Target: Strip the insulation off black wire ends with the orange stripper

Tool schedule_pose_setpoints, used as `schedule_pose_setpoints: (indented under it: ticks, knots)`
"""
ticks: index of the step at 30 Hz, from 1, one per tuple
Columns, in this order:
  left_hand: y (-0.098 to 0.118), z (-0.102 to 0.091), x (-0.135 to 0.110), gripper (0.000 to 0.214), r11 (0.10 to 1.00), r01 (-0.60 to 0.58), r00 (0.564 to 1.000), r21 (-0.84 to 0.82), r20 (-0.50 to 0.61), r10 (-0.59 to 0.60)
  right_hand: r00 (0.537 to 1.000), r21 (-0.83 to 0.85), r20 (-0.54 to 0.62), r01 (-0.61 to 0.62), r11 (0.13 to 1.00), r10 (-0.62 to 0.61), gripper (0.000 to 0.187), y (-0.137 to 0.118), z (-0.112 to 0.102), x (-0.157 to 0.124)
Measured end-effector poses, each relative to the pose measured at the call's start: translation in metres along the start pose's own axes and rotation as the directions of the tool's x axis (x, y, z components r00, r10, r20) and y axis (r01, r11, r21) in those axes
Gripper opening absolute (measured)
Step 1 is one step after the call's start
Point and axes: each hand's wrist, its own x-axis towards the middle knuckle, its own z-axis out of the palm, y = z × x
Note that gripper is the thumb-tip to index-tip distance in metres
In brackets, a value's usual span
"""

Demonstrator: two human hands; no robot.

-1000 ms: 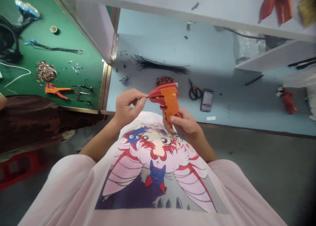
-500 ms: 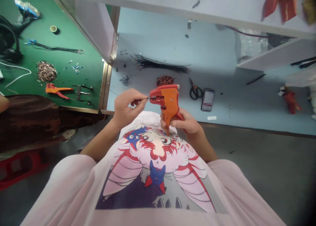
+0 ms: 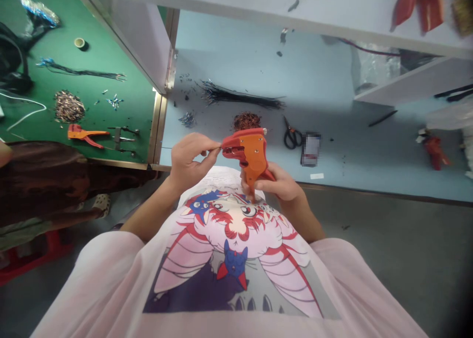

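An orange and red wire stripper (image 3: 253, 153) is upright in my right hand (image 3: 279, 182), whose fingers are wrapped round its handles. My left hand (image 3: 192, 156) pinches a thin dark wire (image 3: 220, 148) between thumb and forefinger, right at the stripper's red jaws. Most of that wire is hidden by my fingers and the tool. Behind the stripper's head, a heap of copper-coloured scraps (image 3: 247, 120) lies on the blue-grey table. A bundle of black wires (image 3: 240, 98) stretches beyond the heap, and small terminals (image 3: 187, 119) lie to its left.
Black scissors (image 3: 291, 135) and a blurred-out phone-like object (image 3: 311, 149) lie right of the stripper. A shelf (image 3: 258, 13) spans the back. On the green table (image 3: 136, 106) at left are another stripper (image 3: 87, 134) and a scrap pile (image 3: 69, 106). A seated person (image 3: 44, 180) is beside it.
The wire stripper has shifted slightly left and tilted a little, its jaws now closer to my left fingertips. At left, the neighbouring person's leg and shoe have moved.
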Motion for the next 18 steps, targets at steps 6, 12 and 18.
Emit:
schedule_pose_setpoints:
  ticks: [6, 12, 18]
  knots:
    - [-0.0024, -0.0005, -0.0002, 0.008, 0.998, -0.042, 0.999, -0.035, 0.004, 0.042, 1.0, 0.027, 0.0, -0.021, 0.999, 0.021, 0.028, 0.0001, -0.0008, -0.0001]
    - [-0.0036, 0.0001, -0.0009, 0.005, 0.999, -0.043, 0.999, 0.002, 0.003, 0.043, 1.0, -0.001, -0.025, -0.008, 1.0, 0.008, 0.025, 0.0038, -0.0016, 0.0019]
    - [-0.0033, 0.0001, -0.001, 0.004, 1.0, -0.026, 1.0, 0.016, 0.015, 0.026, 1.0, 0.004, -0.027, 0.004, 1.0, -0.004, 0.025, 0.0061, 0.0012, 0.0046]
